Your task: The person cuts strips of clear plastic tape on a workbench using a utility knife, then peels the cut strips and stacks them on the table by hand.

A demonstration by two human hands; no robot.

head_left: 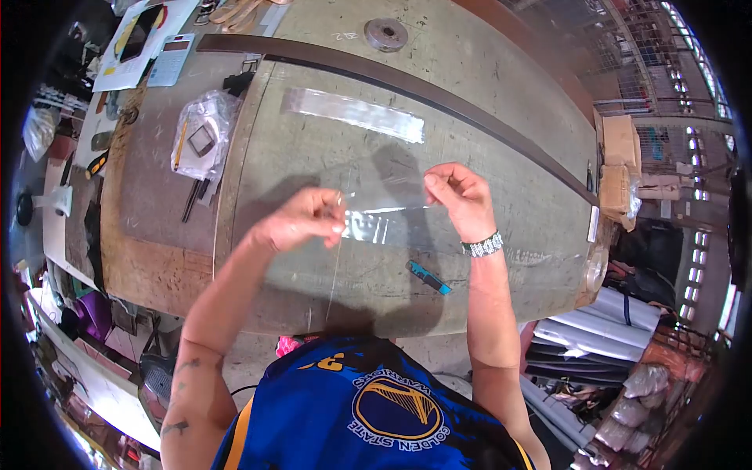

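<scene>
A piece of clear plastic film (384, 205) is stretched between my two hands above the table. My left hand (307, 219) pinches its left edge between thumb and fingers. At its upper right corner, my right hand (458, 196) is closed on it with thumb and forefinger. Another clear strip (356, 113) lies flat on the table beyond my hands. A blue and black cutter (428, 277) rests nearer to me, below and between the hands. Shiny plastic shows just under the held film; where one ends and the other begins is hard to tell.
A long dark metal bar (439, 110) crosses the table (313, 157). Behind it sits a round grey weight (385, 34). To the left are a plastic bag (205, 133), a calculator (171, 59) and a phone (142, 33). A roll (596, 268) stands at the right edge.
</scene>
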